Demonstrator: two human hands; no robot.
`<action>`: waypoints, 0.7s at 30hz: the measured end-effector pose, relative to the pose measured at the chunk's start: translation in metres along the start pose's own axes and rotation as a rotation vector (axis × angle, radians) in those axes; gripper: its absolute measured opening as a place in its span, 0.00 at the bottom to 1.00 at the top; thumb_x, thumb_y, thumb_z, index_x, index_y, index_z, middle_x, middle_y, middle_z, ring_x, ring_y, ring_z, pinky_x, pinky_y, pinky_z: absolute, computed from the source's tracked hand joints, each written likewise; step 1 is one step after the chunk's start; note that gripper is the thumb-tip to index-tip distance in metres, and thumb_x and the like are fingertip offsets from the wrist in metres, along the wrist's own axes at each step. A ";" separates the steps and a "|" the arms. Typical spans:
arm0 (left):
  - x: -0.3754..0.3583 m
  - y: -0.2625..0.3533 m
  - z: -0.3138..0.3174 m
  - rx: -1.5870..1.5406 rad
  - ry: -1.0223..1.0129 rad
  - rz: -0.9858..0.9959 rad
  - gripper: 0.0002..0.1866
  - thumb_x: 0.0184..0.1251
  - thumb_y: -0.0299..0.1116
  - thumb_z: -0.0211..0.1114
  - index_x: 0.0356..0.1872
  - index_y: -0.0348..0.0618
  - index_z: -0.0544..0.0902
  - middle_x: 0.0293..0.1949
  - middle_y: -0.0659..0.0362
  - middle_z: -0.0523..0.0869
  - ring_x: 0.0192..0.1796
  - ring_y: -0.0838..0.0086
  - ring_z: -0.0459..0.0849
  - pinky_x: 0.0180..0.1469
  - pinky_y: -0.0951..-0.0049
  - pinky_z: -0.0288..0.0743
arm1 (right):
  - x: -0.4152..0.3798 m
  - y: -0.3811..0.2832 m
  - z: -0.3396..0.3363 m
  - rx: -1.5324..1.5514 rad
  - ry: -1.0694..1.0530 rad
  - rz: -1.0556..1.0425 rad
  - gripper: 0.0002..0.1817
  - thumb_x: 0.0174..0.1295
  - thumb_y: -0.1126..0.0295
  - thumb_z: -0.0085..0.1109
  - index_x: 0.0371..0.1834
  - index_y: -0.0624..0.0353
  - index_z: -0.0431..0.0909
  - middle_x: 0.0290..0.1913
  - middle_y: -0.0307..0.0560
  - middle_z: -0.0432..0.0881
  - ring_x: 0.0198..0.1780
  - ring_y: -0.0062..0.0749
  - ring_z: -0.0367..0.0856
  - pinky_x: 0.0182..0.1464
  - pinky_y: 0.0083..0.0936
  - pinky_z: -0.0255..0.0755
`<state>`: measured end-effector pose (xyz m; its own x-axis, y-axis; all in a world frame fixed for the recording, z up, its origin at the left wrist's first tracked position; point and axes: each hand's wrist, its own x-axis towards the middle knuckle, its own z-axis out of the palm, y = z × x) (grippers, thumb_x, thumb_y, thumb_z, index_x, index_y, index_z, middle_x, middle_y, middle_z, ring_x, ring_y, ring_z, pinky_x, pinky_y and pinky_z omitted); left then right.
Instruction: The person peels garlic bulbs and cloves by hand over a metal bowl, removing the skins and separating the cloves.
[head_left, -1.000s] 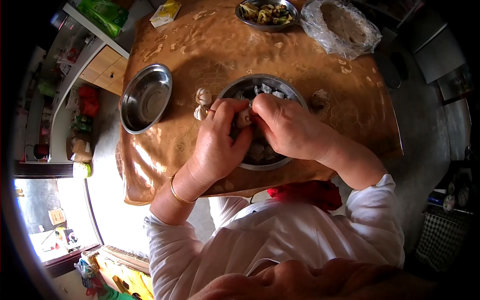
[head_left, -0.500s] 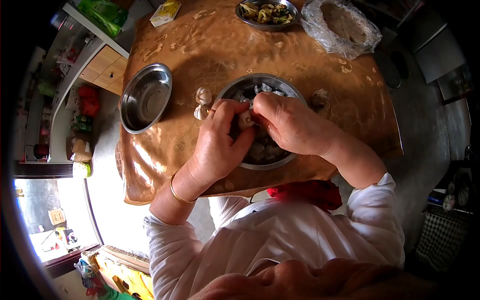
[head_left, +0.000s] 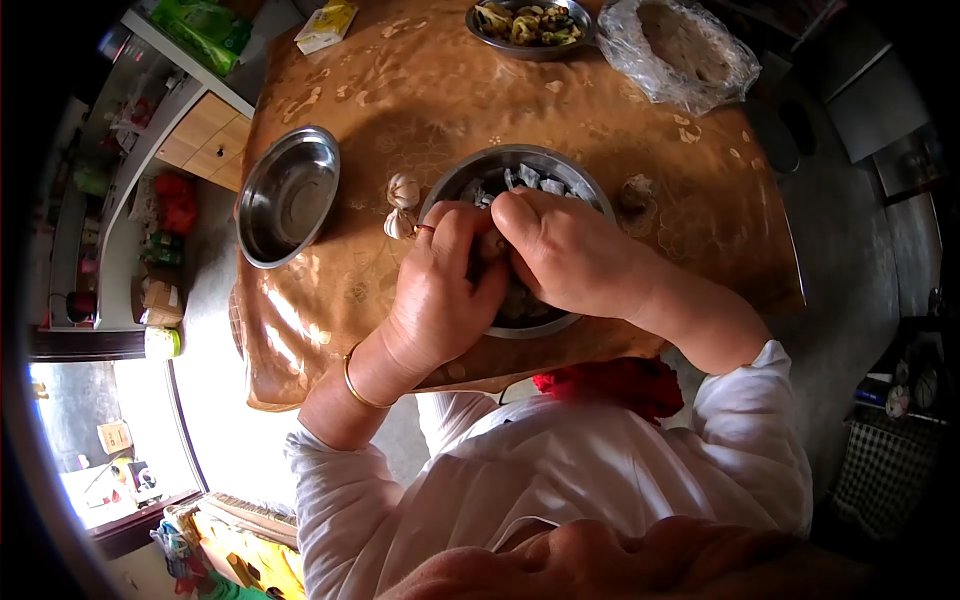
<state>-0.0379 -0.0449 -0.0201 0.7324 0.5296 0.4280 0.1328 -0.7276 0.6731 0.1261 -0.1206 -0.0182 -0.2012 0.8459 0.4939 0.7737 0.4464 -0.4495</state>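
Over a steel bowl (head_left: pixel 590 187) holding pale papery pieces, my left hand (head_left: pixel 440 275) is closed around a garlic bulb (head_left: pixel 492 246), mostly covered by the fingers. My right hand (head_left: pixel 565 245) presses against the same bulb from the other side, thumb and fingers pinched together at its top. Its fingertips are largely hidden behind the back of the hand. Just left of the bowl, two whole garlic bulbs (head_left: pixel 402 205) lie together on the table. To the right of the bowl sits a small pile of dry, brownish scraps (head_left: pixel 638 193).
A second steel bowl (head_left: pixel 288 197) stands at the table's left. Toward the far edge are a dish of cooked food (head_left: pixel 530 24), a plastic-wrapped round item (head_left: pixel 680 50) and a yellow-and-white packet (head_left: pixel 326 27). A patterned brown cloth (head_left: pixel 400 110) covers the table.
My right hand has shifted slightly left, closer against my left hand, and less of the garlic bulb shows between them. The bowls and loose bulbs stay in place.
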 end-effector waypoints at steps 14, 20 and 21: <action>0.001 -0.006 -0.003 -0.411 -0.002 -0.219 0.22 0.57 0.20 0.68 0.55 0.36 0.75 0.44 0.54 0.83 0.45 0.72 0.84 0.47 0.73 0.78 | -0.001 0.005 -0.011 0.265 0.080 0.183 0.10 0.62 0.76 0.56 0.42 0.64 0.64 0.32 0.63 0.79 0.35 0.61 0.81 0.33 0.45 0.73; 0.004 0.000 -0.008 -0.126 -0.004 -0.050 0.24 0.57 0.19 0.67 0.57 0.36 0.75 0.48 0.47 0.83 0.49 0.57 0.84 0.51 0.66 0.78 | -0.001 -0.001 -0.011 0.152 -0.042 0.186 0.12 0.64 0.73 0.55 0.43 0.67 0.65 0.32 0.64 0.78 0.34 0.57 0.81 0.33 0.43 0.74; 0.005 0.000 -0.008 -0.091 -0.006 -0.004 0.25 0.56 0.19 0.66 0.58 0.36 0.75 0.48 0.45 0.82 0.50 0.54 0.83 0.52 0.65 0.78 | -0.001 -0.001 -0.013 0.132 -0.061 0.170 0.12 0.64 0.73 0.55 0.43 0.67 0.65 0.32 0.64 0.78 0.34 0.56 0.82 0.33 0.43 0.75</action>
<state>-0.0399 -0.0383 -0.0133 0.7362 0.5291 0.4219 0.0743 -0.6829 0.7267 0.1328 -0.1258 -0.0088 -0.1139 0.9265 0.3586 0.7149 0.3271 -0.6180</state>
